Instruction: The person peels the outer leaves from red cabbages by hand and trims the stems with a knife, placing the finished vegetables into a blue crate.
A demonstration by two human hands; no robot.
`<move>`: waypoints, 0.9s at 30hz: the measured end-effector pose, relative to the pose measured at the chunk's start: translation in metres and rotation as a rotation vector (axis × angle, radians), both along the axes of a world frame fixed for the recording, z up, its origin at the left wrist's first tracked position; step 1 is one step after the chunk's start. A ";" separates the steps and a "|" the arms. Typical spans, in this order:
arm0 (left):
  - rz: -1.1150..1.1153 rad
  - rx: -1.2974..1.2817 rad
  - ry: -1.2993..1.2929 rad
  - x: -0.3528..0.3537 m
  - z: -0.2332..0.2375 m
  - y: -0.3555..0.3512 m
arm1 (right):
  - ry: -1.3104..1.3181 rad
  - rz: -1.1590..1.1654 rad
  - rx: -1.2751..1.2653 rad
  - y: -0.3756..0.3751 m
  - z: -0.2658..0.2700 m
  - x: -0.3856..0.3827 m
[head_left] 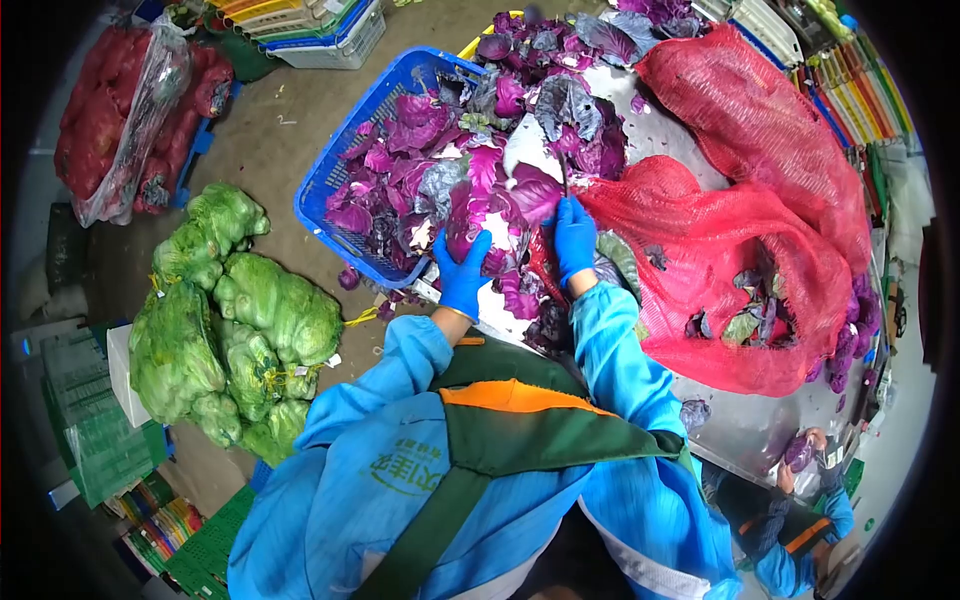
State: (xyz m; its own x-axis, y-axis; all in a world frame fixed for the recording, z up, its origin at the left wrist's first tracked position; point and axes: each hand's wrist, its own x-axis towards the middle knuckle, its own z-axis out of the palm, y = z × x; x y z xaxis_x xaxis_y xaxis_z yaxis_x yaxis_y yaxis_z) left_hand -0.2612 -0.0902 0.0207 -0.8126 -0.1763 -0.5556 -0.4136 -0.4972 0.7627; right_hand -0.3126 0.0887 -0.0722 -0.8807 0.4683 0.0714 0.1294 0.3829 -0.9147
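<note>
In the head view, we are apparently trimming a purple cabbage (478,222) above the near edge of the metal table (725,415): our left hand (463,275) is gripping its side with fingers partly spread, and our right hand (575,240) is closing around a slim dark handle (565,182) whose tool we are not identifying with certainty. By our judgement, the next move is calling for a steady left-hand grip and clearance for the right. At the table's left edge, a blue basket (322,190) is holding purple leaves (410,135), while a red mesh sack (690,225) is lying toward the right edge, exposing leaves inside.
</note>
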 end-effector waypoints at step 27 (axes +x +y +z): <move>-0.184 -0.149 -0.018 0.001 0.011 -0.009 | -0.202 0.141 0.073 -0.032 0.093 0.012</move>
